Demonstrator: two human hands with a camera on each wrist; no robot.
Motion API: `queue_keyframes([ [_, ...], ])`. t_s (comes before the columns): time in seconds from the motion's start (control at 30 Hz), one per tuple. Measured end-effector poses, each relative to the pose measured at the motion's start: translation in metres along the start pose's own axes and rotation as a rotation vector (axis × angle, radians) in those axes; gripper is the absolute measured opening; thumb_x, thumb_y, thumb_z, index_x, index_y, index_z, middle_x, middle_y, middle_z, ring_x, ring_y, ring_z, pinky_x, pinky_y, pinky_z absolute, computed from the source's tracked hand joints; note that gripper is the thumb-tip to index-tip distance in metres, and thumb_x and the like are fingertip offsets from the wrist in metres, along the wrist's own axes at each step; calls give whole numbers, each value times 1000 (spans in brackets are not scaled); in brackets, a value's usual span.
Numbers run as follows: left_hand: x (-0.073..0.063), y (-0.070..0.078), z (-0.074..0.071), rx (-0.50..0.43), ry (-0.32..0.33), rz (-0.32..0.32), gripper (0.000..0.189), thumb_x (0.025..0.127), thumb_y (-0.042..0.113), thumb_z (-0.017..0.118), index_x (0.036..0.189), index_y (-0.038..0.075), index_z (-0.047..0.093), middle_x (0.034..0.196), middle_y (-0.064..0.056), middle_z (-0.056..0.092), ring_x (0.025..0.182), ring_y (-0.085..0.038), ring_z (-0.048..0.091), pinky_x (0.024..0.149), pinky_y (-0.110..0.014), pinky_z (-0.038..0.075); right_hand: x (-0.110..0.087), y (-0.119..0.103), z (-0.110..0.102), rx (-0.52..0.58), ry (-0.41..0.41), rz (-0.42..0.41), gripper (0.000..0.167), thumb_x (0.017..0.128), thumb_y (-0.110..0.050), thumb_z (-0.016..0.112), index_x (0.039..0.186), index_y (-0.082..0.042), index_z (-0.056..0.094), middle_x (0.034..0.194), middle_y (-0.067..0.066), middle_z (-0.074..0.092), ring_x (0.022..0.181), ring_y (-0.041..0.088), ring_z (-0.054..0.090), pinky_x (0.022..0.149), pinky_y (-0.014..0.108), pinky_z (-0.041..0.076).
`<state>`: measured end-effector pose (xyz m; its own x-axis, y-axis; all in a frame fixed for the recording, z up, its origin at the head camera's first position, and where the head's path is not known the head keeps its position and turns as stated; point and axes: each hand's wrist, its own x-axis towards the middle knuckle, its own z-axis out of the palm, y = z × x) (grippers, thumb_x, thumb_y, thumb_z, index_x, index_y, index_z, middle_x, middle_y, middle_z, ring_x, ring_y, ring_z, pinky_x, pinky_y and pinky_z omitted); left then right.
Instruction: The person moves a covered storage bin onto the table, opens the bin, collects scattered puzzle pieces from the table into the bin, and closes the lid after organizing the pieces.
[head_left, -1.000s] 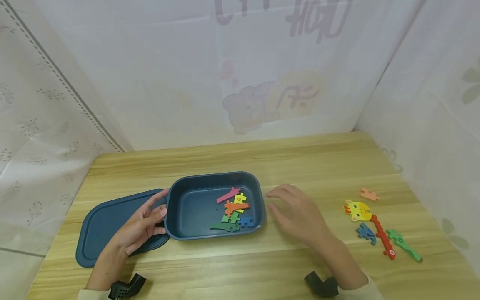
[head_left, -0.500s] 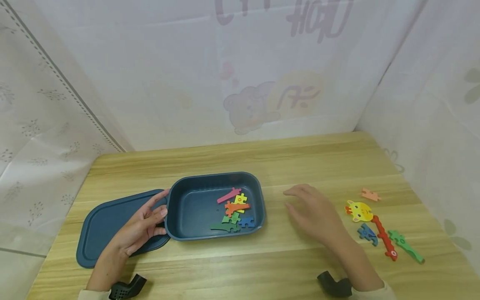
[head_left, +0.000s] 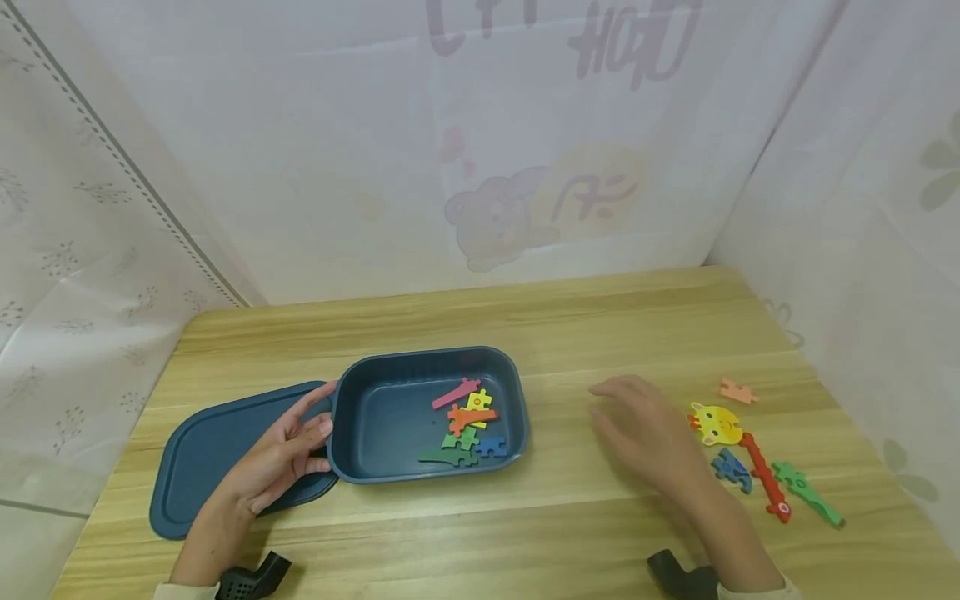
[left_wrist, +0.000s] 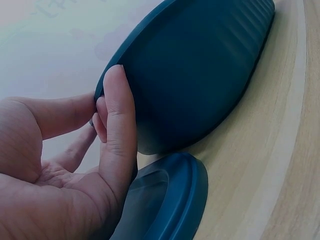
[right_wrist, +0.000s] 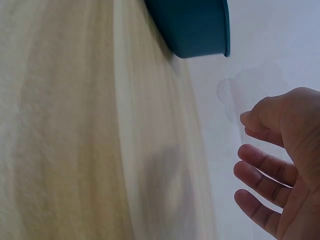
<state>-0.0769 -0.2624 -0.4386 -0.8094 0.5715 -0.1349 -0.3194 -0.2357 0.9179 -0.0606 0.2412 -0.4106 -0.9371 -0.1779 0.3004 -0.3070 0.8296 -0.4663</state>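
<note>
In the head view my left hand [head_left: 273, 454] holds the left end of a dark blue rectangular box [head_left: 375, 433], its thumb and fingertips at the rim. The left wrist view shows fingers against the outer wall of the box [left_wrist: 200, 70]. Inside, toward the right, lie several puzzle pieces: a pink one [head_left: 456, 392], a yellow one [head_left: 478, 400], an orange one [head_left: 471, 419], green ones and a blue one [head_left: 491, 447]. My right hand [head_left: 652, 433] hovers over the table with loosely bent fingers and nothing in them, between the box and the pieces at right.
A matching blue lid [head_left: 206, 467] lies beneath my left hand. On the right of the wooden table [head_left: 570, 517] are a yellow giraffe-head piece [head_left: 717, 424], a red piece [head_left: 767, 479], a blue one [head_left: 731, 469], a green one [head_left: 808, 493] and a peach one [head_left: 738, 391]. Printed curtains [head_left: 337, 167] surround the table.
My right hand has moved rightward, away from the box's right end toward the loose pieces. My left hand, the box and the pieces stay as they were.
</note>
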Motion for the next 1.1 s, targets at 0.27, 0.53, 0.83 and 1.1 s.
queue_keyframes([
  [0.27,-1,-1,-1,15,12,-11,62,115,5,39,168,32,20,130,6,63,106,-6,71,83,-24,65,-2,13,-8,1,7,35,26,97,-16,78,123,-11,74,127,11,70,117,37,68,92,62,59],
  [0.53,-1,0,-1,17,11,-14,61,115,6,39,167,35,22,130,5,61,106,-5,70,84,-25,65,-7,28,-18,-38,-38,81,30,98,-20,77,126,-12,74,130,15,68,120,41,65,94,65,56],
  [0.83,-2,0,-1,-5,-23,16,61,115,5,38,167,33,22,136,3,62,111,-8,71,87,-26,65,-15,52,-18,-104,-2,52,32,91,-10,78,123,-11,75,128,16,69,118,41,64,93,64,52],
  [1.1,-1,-1,-1,3,-8,-2,63,116,6,38,169,32,17,137,5,63,111,-7,72,86,-25,65,-22,76,-23,-105,-8,49,36,89,-5,77,125,-6,74,132,25,66,118,47,62,92,67,51],
])
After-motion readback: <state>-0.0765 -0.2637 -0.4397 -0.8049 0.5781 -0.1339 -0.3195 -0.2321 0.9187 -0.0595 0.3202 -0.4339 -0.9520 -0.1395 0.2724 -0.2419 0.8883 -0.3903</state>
